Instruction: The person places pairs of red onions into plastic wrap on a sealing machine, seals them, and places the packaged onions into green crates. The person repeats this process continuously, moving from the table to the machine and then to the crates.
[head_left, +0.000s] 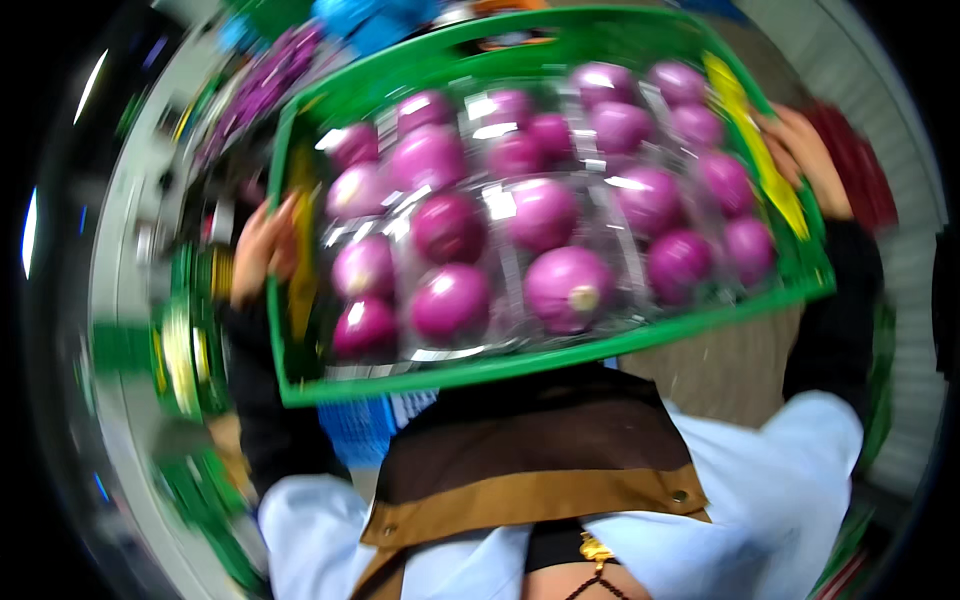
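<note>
A green plastic crate (480, 373) with yellow handle parts is held up in front of my chest, tilted a little. My left hand (264, 244) grips its left end, with the fingers at the yellow part there. At the opposite end my right hand (799, 154) grips the crate beside the yellow handle (754, 142). Inside lie several clear plastic packs, side by side in two rows, holding purple-red onions (568, 289). The picture is blurred by motion, so the finger grip shows only roughly.
Further green crates (202, 487) stand at the left, one with pale produce. Long purple vegetables (262, 82) and blue plastic bags (367, 19) lie beyond the crate. A blue crate (356, 427) is low behind my left forearm. A dark red object (851, 165) is beyond my right hand.
</note>
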